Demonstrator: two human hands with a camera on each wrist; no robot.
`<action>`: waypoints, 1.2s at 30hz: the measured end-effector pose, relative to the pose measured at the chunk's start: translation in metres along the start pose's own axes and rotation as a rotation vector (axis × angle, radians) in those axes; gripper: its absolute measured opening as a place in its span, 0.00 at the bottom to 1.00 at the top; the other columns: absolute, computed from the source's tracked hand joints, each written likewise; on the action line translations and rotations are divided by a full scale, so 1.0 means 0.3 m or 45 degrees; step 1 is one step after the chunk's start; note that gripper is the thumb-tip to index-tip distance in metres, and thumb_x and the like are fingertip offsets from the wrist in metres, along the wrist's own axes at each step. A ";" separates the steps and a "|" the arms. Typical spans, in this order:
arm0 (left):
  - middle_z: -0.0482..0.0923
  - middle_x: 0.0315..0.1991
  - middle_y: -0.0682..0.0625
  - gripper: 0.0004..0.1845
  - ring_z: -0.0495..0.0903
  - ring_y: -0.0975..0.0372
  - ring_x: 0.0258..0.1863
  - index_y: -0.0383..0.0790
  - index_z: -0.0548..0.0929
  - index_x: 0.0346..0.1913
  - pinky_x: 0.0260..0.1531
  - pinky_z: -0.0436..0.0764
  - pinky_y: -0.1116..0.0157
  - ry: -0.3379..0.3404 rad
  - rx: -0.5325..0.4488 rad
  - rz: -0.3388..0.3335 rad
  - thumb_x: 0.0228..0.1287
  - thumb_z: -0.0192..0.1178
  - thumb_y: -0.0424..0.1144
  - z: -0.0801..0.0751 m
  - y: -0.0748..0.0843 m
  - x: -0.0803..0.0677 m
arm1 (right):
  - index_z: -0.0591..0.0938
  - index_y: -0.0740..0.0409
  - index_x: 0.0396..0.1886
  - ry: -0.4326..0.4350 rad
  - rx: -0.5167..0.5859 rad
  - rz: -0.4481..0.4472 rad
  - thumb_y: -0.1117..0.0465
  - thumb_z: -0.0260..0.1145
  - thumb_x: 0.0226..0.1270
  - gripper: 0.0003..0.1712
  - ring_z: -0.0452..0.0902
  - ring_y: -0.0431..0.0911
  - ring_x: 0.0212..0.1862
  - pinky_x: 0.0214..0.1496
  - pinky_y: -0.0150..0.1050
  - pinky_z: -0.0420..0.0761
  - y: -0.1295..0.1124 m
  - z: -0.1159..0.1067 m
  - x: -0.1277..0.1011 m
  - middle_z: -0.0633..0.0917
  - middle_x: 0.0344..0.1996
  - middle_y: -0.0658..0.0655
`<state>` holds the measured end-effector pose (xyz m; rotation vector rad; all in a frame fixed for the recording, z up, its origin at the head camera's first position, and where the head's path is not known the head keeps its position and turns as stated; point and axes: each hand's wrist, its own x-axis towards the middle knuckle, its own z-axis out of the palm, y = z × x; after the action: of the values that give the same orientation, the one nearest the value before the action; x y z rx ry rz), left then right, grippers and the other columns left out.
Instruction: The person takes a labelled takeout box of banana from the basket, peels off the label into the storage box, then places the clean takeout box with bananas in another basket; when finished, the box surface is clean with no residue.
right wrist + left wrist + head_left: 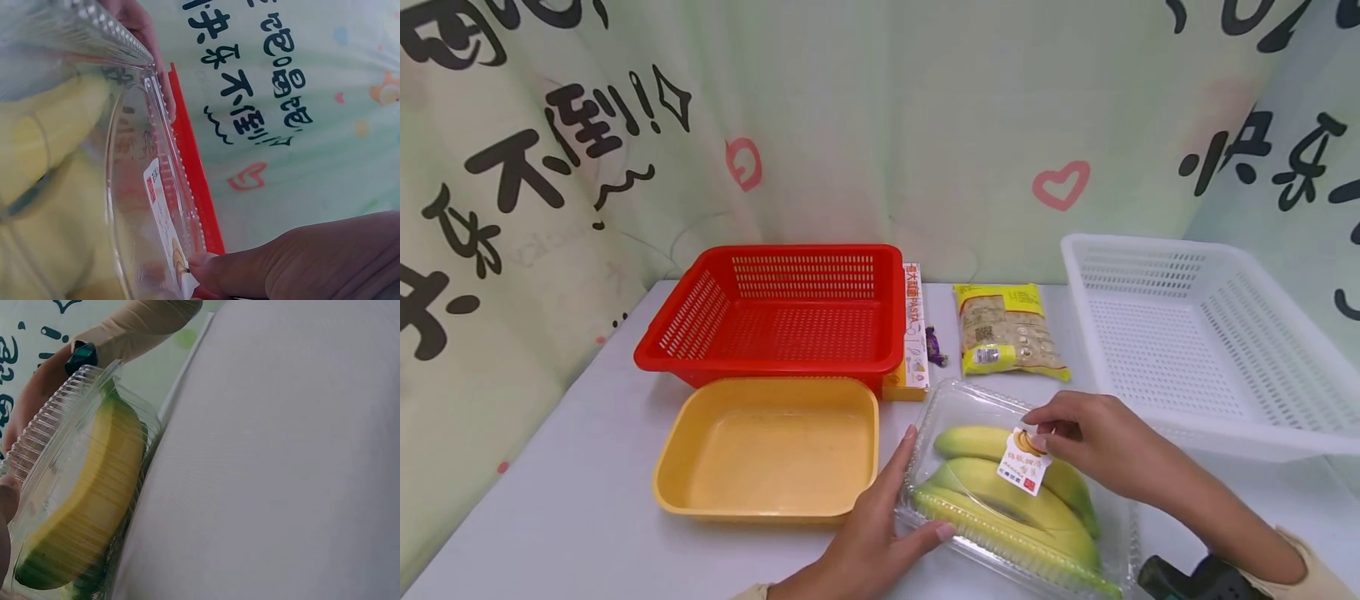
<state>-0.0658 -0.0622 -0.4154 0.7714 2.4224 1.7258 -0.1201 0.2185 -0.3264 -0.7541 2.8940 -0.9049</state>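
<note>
A clear plastic clamshell box (966, 400) with several yellow-green bananas (1000, 492) inside sits at the table's front, right of centre. My left hand (872, 537) grips its left side, thumb over the near edge and fingers along the side. On the lid is a white label (1024, 467) with a banana picture; my right hand (1101, 446) pinches its upper right edge between thumb and finger. In the right wrist view the thumb is on the end of the label (162, 219). The left wrist view has a banana (94, 494) seen through the ribbed side.
A yellow tub (767, 450) stands left of the box, with a red basket (805, 329) behind it. Beside the basket are a pasta box (914, 333), a small purple-wrapped item (934, 346) and a yellow-and-clear bag (1011, 329). A white basket (1172, 350) is at right.
</note>
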 end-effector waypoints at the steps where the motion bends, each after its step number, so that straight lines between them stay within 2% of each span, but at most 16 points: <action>1: 0.45 0.77 0.53 0.54 0.49 0.57 0.74 0.49 0.42 0.79 0.69 0.55 0.56 0.001 0.001 0.006 0.60 0.67 0.51 0.000 -0.001 0.000 | 0.87 0.61 0.41 -0.001 -0.003 0.003 0.66 0.72 0.59 0.10 0.72 0.35 0.29 0.29 0.32 0.77 0.000 0.001 0.002 0.79 0.27 0.42; 8: 0.44 0.77 0.55 0.54 0.49 0.59 0.74 0.53 0.41 0.79 0.69 0.55 0.56 -0.017 -0.017 -0.037 0.59 0.67 0.53 0.000 -0.003 0.002 | 0.87 0.53 0.34 -0.004 -0.020 0.042 0.67 0.72 0.58 0.05 0.71 0.36 0.26 0.26 0.32 0.75 -0.004 0.004 0.014 0.79 0.26 0.43; 14: 0.44 0.77 0.57 0.54 0.49 0.60 0.74 0.55 0.41 0.78 0.68 0.55 0.56 -0.026 -0.023 -0.064 0.59 0.67 0.54 0.000 -0.002 0.000 | 0.85 0.55 0.31 0.034 -0.013 0.056 0.71 0.71 0.59 0.07 0.73 0.38 0.29 0.30 0.32 0.78 -0.008 0.011 0.015 0.81 0.28 0.45; 22: 0.44 0.77 0.55 0.54 0.49 0.59 0.74 0.53 0.42 0.79 0.69 0.55 0.56 -0.008 -0.006 -0.045 0.59 0.67 0.54 0.001 -0.003 -0.001 | 0.82 0.56 0.32 0.061 0.015 0.105 0.68 0.69 0.63 0.04 0.69 0.39 0.28 0.26 0.32 0.72 -0.010 0.022 -0.001 0.77 0.25 0.45; 29: 0.44 0.77 0.53 0.54 0.49 0.59 0.74 0.51 0.42 0.79 0.69 0.55 0.56 -0.015 -0.014 -0.067 0.59 0.67 0.55 0.002 -0.001 -0.002 | 0.80 0.59 0.34 0.054 0.109 0.101 0.66 0.67 0.66 0.02 0.74 0.39 0.31 0.28 0.32 0.74 -0.004 0.025 -0.012 0.78 0.26 0.46; 36: 0.44 0.77 0.52 0.54 0.49 0.59 0.74 0.51 0.41 0.79 0.69 0.55 0.55 -0.022 -0.012 -0.081 0.59 0.66 0.55 0.001 0.004 0.001 | 0.81 0.60 0.36 0.061 0.198 0.068 0.65 0.64 0.69 0.02 0.74 0.40 0.32 0.30 0.33 0.74 0.008 0.019 -0.017 0.80 0.28 0.47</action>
<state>-0.0655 -0.0616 -0.4145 0.6966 2.3990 1.6989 -0.1158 0.2195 -0.3330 -0.6482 2.8265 -1.1405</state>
